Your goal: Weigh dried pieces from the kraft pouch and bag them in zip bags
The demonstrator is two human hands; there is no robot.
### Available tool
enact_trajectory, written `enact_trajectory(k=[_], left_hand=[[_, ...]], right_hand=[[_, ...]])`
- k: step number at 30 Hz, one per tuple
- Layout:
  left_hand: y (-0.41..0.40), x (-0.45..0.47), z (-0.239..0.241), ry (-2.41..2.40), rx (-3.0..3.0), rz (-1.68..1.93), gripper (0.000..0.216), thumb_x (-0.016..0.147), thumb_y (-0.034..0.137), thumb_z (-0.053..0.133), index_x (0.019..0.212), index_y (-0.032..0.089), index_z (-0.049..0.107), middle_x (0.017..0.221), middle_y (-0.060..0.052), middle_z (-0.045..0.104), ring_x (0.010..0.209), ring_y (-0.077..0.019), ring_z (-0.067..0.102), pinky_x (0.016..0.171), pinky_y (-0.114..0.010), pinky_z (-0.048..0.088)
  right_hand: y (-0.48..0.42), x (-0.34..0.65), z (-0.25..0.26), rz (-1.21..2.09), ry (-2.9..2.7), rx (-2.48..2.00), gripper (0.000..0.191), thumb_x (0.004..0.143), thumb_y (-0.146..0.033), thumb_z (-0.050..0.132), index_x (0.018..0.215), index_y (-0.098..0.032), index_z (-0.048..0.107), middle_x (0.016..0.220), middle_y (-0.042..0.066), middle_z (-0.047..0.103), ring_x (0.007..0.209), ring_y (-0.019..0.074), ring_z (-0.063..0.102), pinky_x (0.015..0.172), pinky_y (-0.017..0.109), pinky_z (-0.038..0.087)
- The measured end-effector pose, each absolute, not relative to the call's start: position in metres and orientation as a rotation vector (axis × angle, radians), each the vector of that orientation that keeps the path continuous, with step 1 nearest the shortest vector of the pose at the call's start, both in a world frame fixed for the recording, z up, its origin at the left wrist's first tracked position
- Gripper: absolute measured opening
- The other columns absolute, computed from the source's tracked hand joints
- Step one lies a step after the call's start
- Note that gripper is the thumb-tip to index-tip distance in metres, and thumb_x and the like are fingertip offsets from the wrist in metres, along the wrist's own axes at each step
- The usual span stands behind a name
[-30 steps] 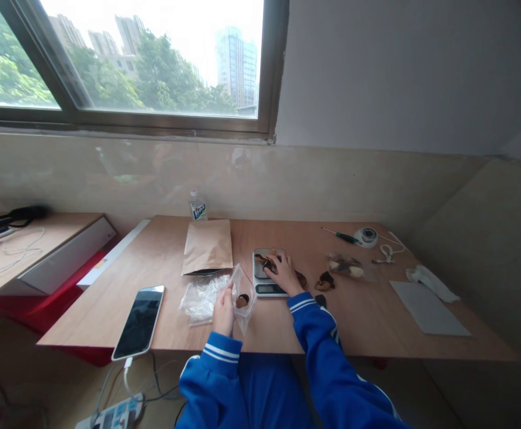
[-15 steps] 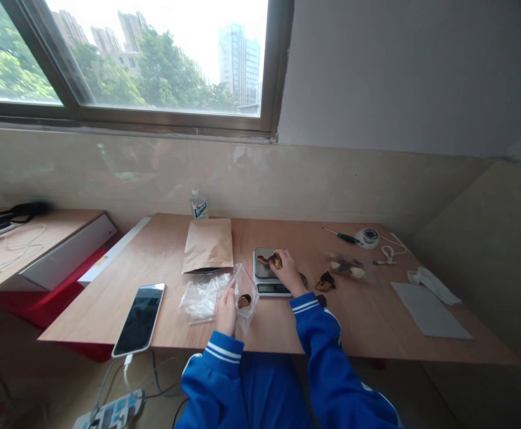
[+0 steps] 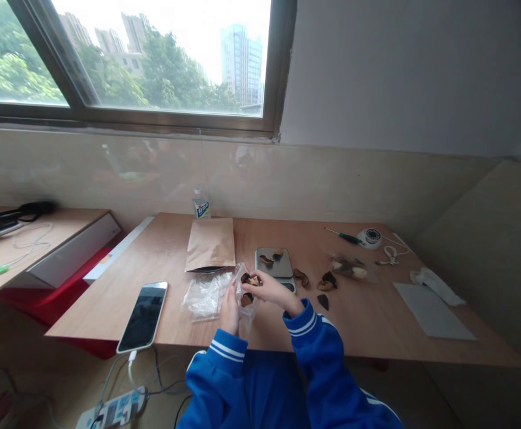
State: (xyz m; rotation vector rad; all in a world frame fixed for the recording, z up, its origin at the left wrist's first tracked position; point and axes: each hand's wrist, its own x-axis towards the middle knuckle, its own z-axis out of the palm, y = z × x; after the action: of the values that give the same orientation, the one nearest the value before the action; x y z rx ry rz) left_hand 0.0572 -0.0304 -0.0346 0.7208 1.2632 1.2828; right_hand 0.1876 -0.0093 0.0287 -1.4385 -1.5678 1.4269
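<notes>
My left hand [image 3: 230, 310] grips a clear zip bag [image 3: 248, 316] by its edge, near the table's front. Inside the bag lies a brown dried slice [image 3: 246, 300]. At the bag's mouth, my right hand [image 3: 273, 291] pinches a dark, curled dried slice [image 3: 246, 279] with a pale part. Just behind stands a kitchen scale [image 3: 284, 271], two slices [image 3: 266, 261] on its metal plate; its display is partly hidden by my right hand. Right of the scale, a curled slice [image 3: 300, 276], a brown-and-black cluster [image 3: 327, 282] and a dark piece [image 3: 323, 302] lie on the table.
Left of the bag are crumpled clear bags [image 3: 204, 297], a kraft pouch [image 3: 211, 244] and a phone [image 3: 143, 317] on a cable. A bottle [image 3: 201, 204] stands behind. To the right lie a filled clear bag [image 3: 348, 267], screwdriver [image 3: 348, 238], white camera [image 3: 371, 238] and white sheet [image 3: 434, 311].
My right hand has moved from the scale's plate left to the bag's mouth, carrying a dried slice. Two slices now show on the plate. My left hand stays on the bag.
</notes>
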Motion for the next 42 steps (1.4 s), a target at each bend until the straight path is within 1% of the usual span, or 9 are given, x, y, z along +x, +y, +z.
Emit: enact_trajectory(k=[4,7,9,12,16,21,29,36,42], left_hand=[[-0.034,0.061,-0.022,1.291,0.623,1.234,0.041,0.089,0.040,0.041,0.126,0.025,0.052,0.132,-0.008,0.054,0.123,-0.0243,0.048,0.094,-0.039,0.047],[-0.037,0.062,-0.012,1.268,0.562,1.211,0.044,0.090,0.041,0.040,0.131,0.027,0.047,0.135,-0.008,0.051,0.120,-0.0261,0.051,0.089,-0.040,0.050],[-0.038,0.061,-0.007,1.275,0.541,1.197,0.045,0.090,0.043,0.040,0.132,0.028,0.045,0.136,-0.008,0.050,0.120,-0.0268,0.051,0.086,-0.040,0.052],[-0.038,0.060,-0.004,1.309,0.554,1.196,0.044,0.090,0.043,0.038,0.132,0.031,0.045,0.137,-0.005,0.048,0.124,-0.0260,0.048,0.085,-0.038,0.053],[-0.041,0.060,-0.006,1.283,0.560,1.210,0.043,0.091,0.043,0.037,0.132,0.034,0.044,0.135,-0.004,0.051,0.123,-0.0246,0.049,0.078,-0.035,0.055],[-0.044,0.059,-0.009,1.269,0.530,1.202,0.043,0.090,0.044,0.040,0.131,0.033,0.046,0.133,-0.004,0.053,0.121,-0.0248,0.050,0.071,-0.030,0.056],[-0.043,0.061,-0.008,1.225,0.491,1.211,0.042,0.090,0.043,0.042,0.131,0.034,0.046,0.135,-0.003,0.052,0.120,-0.0259,0.051,0.070,-0.033,0.057],[-0.041,0.064,-0.003,1.266,0.456,1.220,0.042,0.091,0.038,0.042,0.132,0.032,0.045,0.134,-0.004,0.053,0.121,-0.0229,0.051,0.087,-0.034,0.052],[-0.045,0.064,-0.003,1.211,0.492,1.234,0.051,0.089,0.048,0.039,0.138,0.034,0.036,0.139,-0.006,0.047,0.120,-0.0266,0.051,0.084,-0.038,0.053]], right_hand=[[-0.014,0.185,0.034,1.076,-1.797,-1.469,0.054,0.061,-0.026,0.076,0.109,-0.015,0.055,0.107,0.009,0.059,0.098,0.0226,0.056,0.085,0.034,0.044],[-0.014,0.189,0.040,1.112,-1.867,-1.341,0.057,0.065,-0.026,0.073,0.118,-0.016,0.053,0.113,0.010,0.059,0.098,0.0216,0.058,0.084,0.034,0.046],[-0.007,0.195,0.040,1.112,-1.885,-1.254,0.042,0.077,-0.031,0.063,0.117,-0.019,0.055,0.109,0.007,0.062,0.093,0.0186,0.059,0.081,0.032,0.048],[0.013,0.206,0.031,0.751,-1.797,-1.373,0.027,0.088,-0.032,0.046,0.107,-0.020,0.061,0.109,0.007,0.061,0.101,0.0193,0.056,0.088,0.034,0.044],[0.046,0.222,-0.001,0.272,-1.649,-1.824,0.042,0.083,-0.031,0.056,0.122,-0.018,0.054,0.131,0.016,0.046,0.126,0.0309,0.036,0.101,0.046,0.031],[0.061,0.236,-0.038,0.189,-1.799,-1.879,0.030,0.084,-0.028,0.054,0.110,-0.018,0.063,0.120,0.016,0.054,0.113,0.0299,0.046,0.096,0.044,0.035],[0.051,0.247,-0.025,0.229,-1.693,-1.747,0.028,0.085,-0.028,0.051,0.106,-0.015,0.062,0.106,0.013,0.062,0.099,0.0240,0.055,0.089,0.037,0.044],[0.011,0.226,0.035,0.751,-1.316,-1.404,0.042,0.080,-0.053,0.053,0.099,-0.017,0.062,0.080,0.004,0.066,0.057,0.0129,0.057,0.050,0.023,0.046],[-0.018,0.186,0.051,0.948,-1.603,-1.415,0.029,0.078,-0.041,0.060,0.097,-0.019,0.065,0.087,0.003,0.068,0.075,0.0165,0.063,0.068,0.027,0.050]])
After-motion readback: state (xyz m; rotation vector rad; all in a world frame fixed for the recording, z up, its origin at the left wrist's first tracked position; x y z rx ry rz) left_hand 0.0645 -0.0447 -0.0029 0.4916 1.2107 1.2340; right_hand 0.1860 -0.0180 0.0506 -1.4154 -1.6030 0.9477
